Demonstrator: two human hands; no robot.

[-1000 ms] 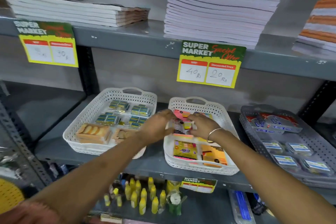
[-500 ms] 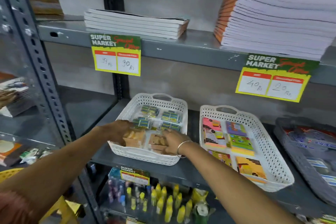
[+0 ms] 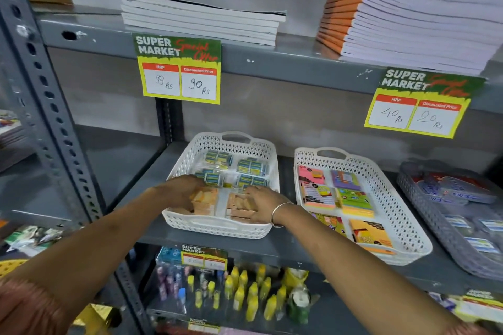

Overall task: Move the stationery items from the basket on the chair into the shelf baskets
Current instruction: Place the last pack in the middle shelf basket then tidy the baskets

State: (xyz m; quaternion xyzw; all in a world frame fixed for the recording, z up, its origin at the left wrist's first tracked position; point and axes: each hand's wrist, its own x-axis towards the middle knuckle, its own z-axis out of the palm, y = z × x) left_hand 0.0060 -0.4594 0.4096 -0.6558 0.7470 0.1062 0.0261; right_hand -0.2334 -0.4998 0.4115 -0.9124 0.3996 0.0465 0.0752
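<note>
Left hand (image 3: 181,191) and right hand (image 3: 262,205) jump from sticky-note basket (image 3: 400,212) to left basket (image 3: 217,227) — both curled round tan packs (image 3: 206,198), settling them.

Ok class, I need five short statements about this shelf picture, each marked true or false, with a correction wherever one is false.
1. Both the left hand and the right hand are in the left white basket. True.
2. The discounted price above that basket is 20 Rs. False: the price tag there reads 90 Rs.
3. A bangle sits on the right wrist. True.
4. Sticky notes lie left of the hands. False: the sticky-note basket stands to their right.
5. The orange-spined notebook stack lies on the upper shelf. True.
</note>
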